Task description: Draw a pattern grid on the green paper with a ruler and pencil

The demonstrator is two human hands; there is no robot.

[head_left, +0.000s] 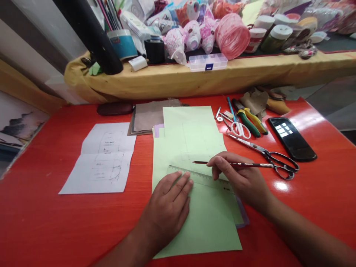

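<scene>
Pale green paper (205, 218) lay in overlapping sheets on the red table (105, 226), with faint pencil lines on its far part. A clear ruler (204, 178) rested on the paper, slanting from its far left end to its near right end. The left hand (169, 207) lay palm down with its fingers extended and close together, the fingertips on the left part of the ruler. The right hand (240, 180) held a dark pencil (253, 164) between thumb and fingers, above the right part of the ruler; the pencil's tip pointed left over the paper, though whether it touched could not be told.

To the left, well apart from the hands, lay a creased white sheet (97, 159) with a drawn outline and small writing, too small to read. Beyond the green paper were brownish flat pieces (148, 116), partly under it, and a dark red case (115, 108) farther left. Right of the paper lay large scissors (263, 150) with black handles, their blades pointing far left, white-handled scissors (240, 129) and green-and-yellow pliers (251, 122). A black phone (292, 139) lay farther right. On the far ledge (155, 83), jars (278, 35) stood near a pink round object (233, 36).
</scene>
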